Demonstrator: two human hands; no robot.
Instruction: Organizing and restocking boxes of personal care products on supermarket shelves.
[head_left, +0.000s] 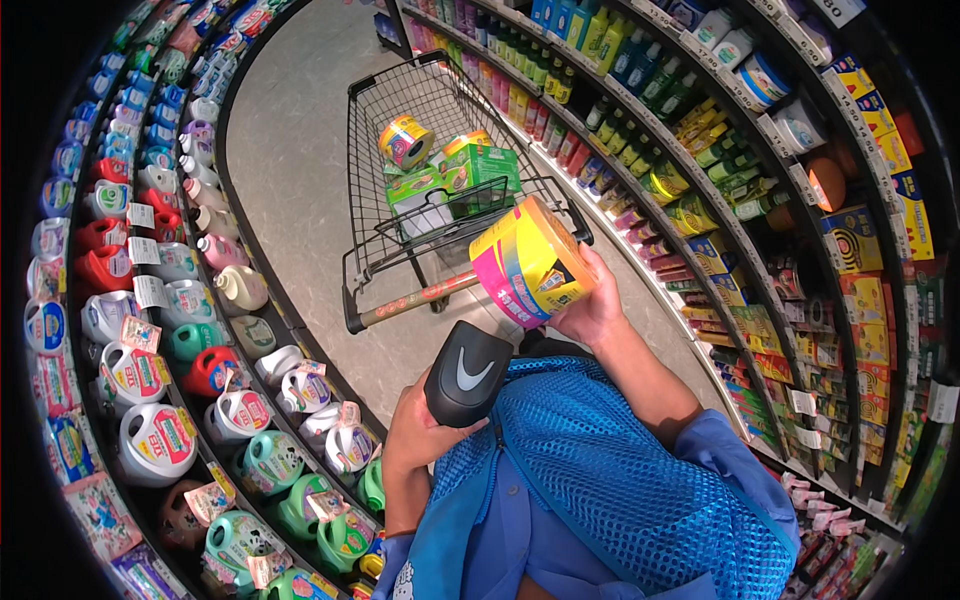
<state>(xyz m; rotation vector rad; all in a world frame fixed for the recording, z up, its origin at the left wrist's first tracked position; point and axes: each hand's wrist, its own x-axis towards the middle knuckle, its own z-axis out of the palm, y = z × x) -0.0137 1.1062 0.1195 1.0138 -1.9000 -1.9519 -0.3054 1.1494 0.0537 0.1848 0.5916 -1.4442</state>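
Observation:
My right hand (596, 311) grips a round yellow canister (517, 262) with a pink and blue printed band and an orange lid. It is tilted, with its printed side towards me, above the shopping cart's handle (412, 298). In my left hand (424, 427) is a black handheld barcode scanner (469, 375), its head just below the canister and apart from it. The wire shopping cart (360, 172) stands ahead of me. Inside lie a similar yellow canister (405, 141), a second one partly hidden (466, 141), and green boxes (480, 169).
Shelves of laundry detergent bottles (157, 442) curve along my left. On my right, shelves hold spray bottles (641, 67), yellow boxes (855, 240) and tubs (799, 124), with price tags (806, 184) along their edges. A tiled floor (289, 150) runs between them.

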